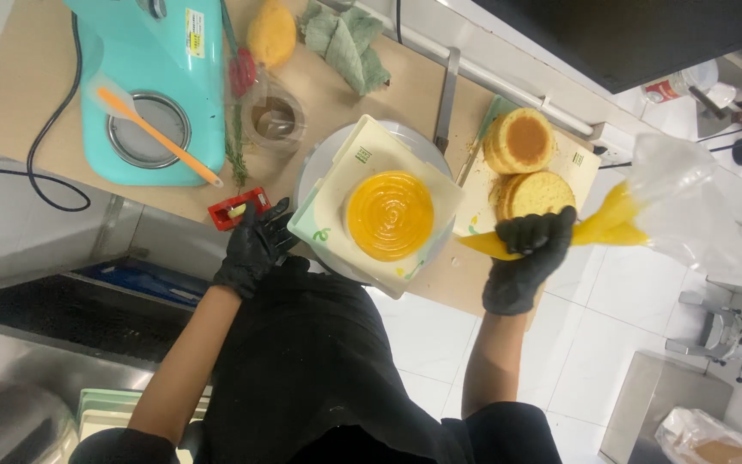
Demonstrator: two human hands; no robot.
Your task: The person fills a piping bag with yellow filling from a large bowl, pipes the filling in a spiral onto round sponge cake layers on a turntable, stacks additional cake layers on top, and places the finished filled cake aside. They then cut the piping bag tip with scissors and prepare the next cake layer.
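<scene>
Head view: tan worktop [362,107] w/ teal mixer [161,60], white tiled floor [611,309] beyond.

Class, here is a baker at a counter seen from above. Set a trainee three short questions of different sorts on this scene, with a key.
1. True or false: the right hand holds a piping bag of yellow cream.
2. Which does the left hand touch? A) the spatula B) the edge of the square board under the cake C) the cloth
3. Fill in: the two plain sponge layers lie to the ___ of the cake in the picture.

Key: 1 true; 2 B; 3 right.
</scene>
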